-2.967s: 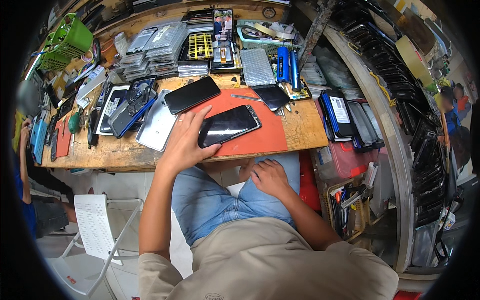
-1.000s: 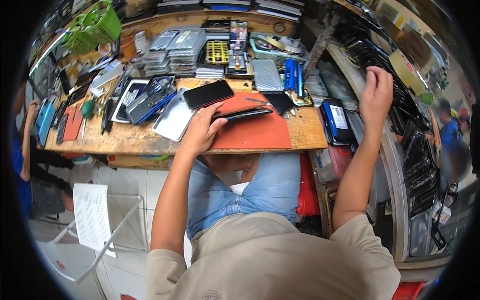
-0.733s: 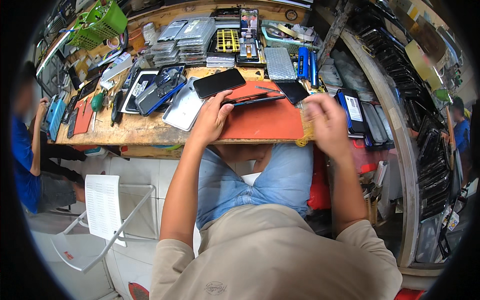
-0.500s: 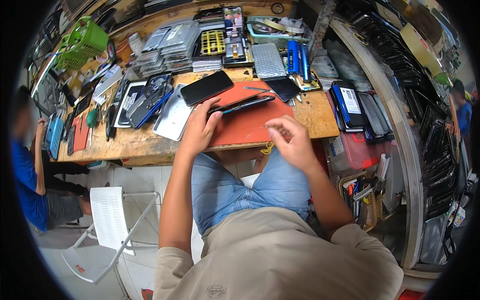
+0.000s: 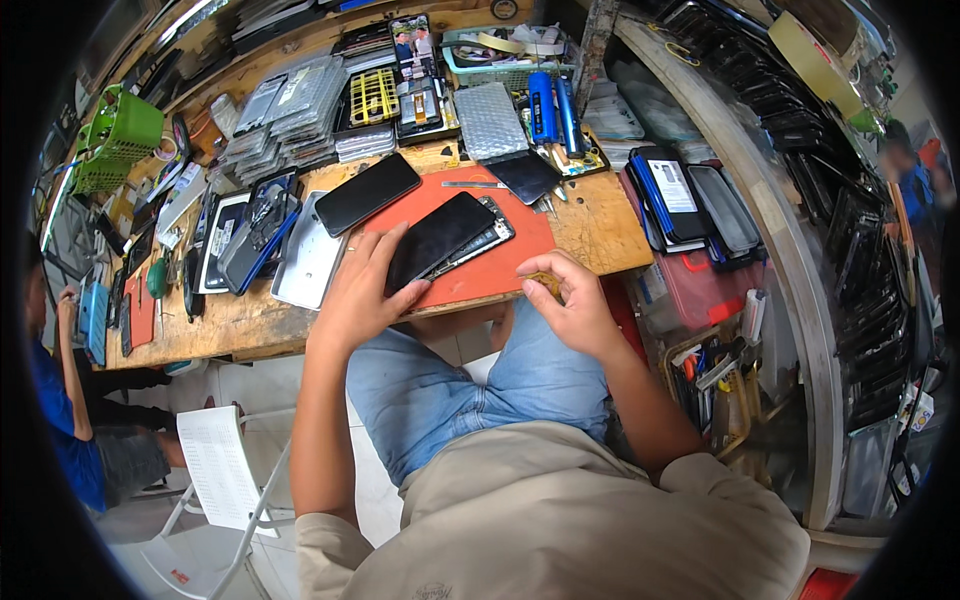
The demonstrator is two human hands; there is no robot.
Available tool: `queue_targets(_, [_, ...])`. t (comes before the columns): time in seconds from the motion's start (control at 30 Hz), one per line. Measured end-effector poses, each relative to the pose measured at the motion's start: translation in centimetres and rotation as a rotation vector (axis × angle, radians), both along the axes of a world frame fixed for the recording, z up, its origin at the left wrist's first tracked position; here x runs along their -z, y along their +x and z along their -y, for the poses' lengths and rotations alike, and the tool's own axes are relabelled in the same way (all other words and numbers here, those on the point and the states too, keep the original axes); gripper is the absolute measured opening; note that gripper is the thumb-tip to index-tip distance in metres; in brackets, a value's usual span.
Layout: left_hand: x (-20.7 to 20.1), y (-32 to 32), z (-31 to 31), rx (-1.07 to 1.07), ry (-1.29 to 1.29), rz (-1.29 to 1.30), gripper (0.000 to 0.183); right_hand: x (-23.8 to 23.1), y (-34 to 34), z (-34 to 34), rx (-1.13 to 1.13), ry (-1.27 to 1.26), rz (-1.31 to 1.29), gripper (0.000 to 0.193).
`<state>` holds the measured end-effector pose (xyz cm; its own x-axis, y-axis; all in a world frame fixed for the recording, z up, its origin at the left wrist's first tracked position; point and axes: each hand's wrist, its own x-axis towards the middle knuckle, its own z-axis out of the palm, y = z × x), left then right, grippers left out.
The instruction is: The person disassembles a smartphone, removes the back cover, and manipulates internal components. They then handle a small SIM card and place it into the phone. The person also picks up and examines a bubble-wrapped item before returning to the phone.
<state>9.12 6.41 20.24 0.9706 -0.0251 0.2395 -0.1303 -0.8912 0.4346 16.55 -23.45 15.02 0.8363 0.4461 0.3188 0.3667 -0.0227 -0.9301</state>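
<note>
Your left hand (image 5: 362,285) loosely spans the left end of the opened smartphone (image 5: 438,238) on the orange mat (image 5: 532,240); your right hand (image 5: 575,305) pinches yellow bands (image 5: 543,281), partly hidden. The smartphone is probably light, stiff, slick and fragile: hold its edges. The teal basket (image 5: 452,52) contains a tape roll (image 5: 500,42); the yellow basket (image 5: 738,402), tools (image 5: 690,366).

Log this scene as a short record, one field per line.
Left hand: gripping the near-left end of an opened phone
Right hand: pinching a small yellow thing, partly hidden by the fingers
Opened phone: screen out of line with its frame, inner parts showing at right
Under it: red mat on a wooden table
Beyond it, to the left: black phone
Mat's far side: thin metal tool, dark panel
Left edge: person in blue
</note>
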Motion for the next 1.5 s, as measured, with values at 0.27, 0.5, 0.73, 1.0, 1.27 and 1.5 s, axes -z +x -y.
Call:
queue_targets(0.27, [0.3,0.7,0.8,0.072,-0.158,0.118,0.075,0.1,0.2,0.0,-0.013,0.003,0.048,0.014])
queue_targets(0.5, [-0.1,0.1,0.5,-0.049,-0.044,-0.008,0.091,-0.5,-0.1,0.4,-0.032,0.087,-0.15,0.013])
queue_targets(0.73, [-0.4,1.0,0.0,-0.073,-0.03,-0.064,0.09,-1.7,1.3,0.2,-0.027,0.03,-0.067,0.01])
queue_targets(1.0, [-1.4,1.1,0.9,-0.03,-0.025,-0.018,0.087,-3.3,2.2,-1.0,-0.06,0.002,0.039,0.011])
queue_targets(1.27, [1.7,-0.9,3.9,-0.024,0.089,0.402,0.069,-7.7,5.3,-4.5,-0.082,-0.123,0.389,0.008])
queue_targets(1.5, [3.2,-1.6,4.5,-0.068,-0.235,0.602,0.041,-9.4,4.6,-6.4,-0.201,-0.263,0.461,0.01])
